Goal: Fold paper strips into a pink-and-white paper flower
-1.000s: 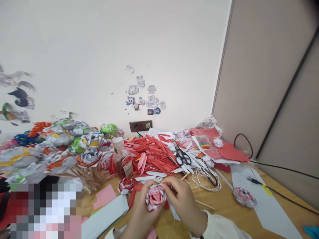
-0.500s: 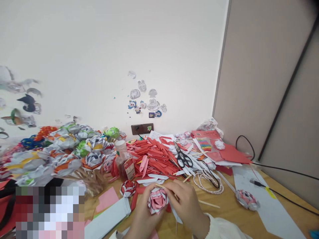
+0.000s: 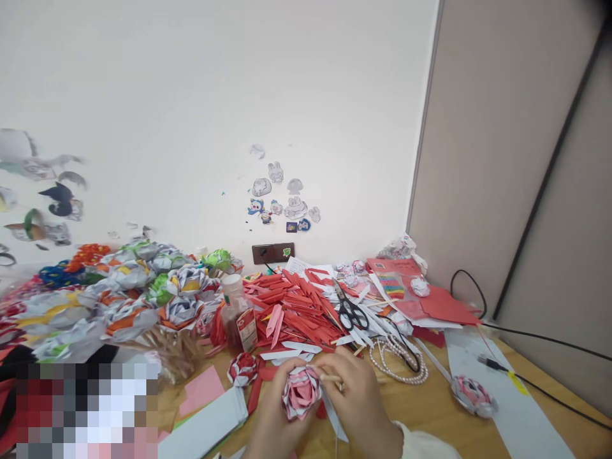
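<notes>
A pink-and-white folded paper flower (image 3: 302,392) sits face up in my left hand (image 3: 275,417), whose fingers wrap its side. Close against the flower's right edge is my right hand (image 3: 358,398), with thumb and fingers pinched on a short, pale wooden stick (image 3: 332,378). The stick's tip meets the flower's edge; whether it enters the paper is hidden. A strip of white paper (image 3: 335,417) hangs below the right fingers. Left of the hands, a red-and-white paper flower (image 3: 243,369) rests on the table.
Red folded paper strips (image 3: 291,299) are heaped behind the hands, with black scissors (image 3: 352,315) on their right. A glue bottle (image 3: 234,312) stands near many finished paper flowers (image 3: 138,280). Bead strings (image 3: 399,363), another paper flower (image 3: 473,395) and a cable (image 3: 535,382) lie to the right.
The stick between my right fingers has shifted from the flower's top edge to its right side. My right hand has turned slightly, and the view has tilted a little.
</notes>
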A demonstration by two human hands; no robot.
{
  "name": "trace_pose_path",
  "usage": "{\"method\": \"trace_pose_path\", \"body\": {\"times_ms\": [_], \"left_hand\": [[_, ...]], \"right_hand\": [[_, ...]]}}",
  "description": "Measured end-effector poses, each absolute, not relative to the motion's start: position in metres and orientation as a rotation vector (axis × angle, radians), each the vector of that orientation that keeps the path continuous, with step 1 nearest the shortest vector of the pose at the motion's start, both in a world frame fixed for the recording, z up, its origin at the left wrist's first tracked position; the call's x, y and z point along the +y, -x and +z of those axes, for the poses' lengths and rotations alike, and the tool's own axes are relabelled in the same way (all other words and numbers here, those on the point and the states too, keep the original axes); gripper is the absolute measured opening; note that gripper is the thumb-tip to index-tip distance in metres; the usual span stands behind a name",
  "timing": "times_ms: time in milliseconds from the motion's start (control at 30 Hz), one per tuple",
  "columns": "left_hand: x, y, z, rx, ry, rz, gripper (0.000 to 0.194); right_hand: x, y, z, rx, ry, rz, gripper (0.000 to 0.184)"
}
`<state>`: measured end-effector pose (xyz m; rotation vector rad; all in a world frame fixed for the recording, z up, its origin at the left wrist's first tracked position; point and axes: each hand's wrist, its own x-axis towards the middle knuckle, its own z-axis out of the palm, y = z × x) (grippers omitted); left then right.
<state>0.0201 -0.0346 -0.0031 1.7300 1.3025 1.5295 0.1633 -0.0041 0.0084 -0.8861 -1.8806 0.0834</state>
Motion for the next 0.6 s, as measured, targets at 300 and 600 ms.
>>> {"method": "trace_pose_path", "body": {"times_ms": [300,600], "left_hand": [[-0.0327,-0.0147,-0.0056,1.326,-1.839,1.488,0.032],[-0.032,-0.0142,-0.0101,1.336,-1.842,1.474,0.031]], "right_hand": [[-0.0047,-0.1629,0.007,-1.9,0.798,0.131,0.03],[-0.0062,-0.1605,0.0037,-1.959,0.805,-0.04,0.04]]}}
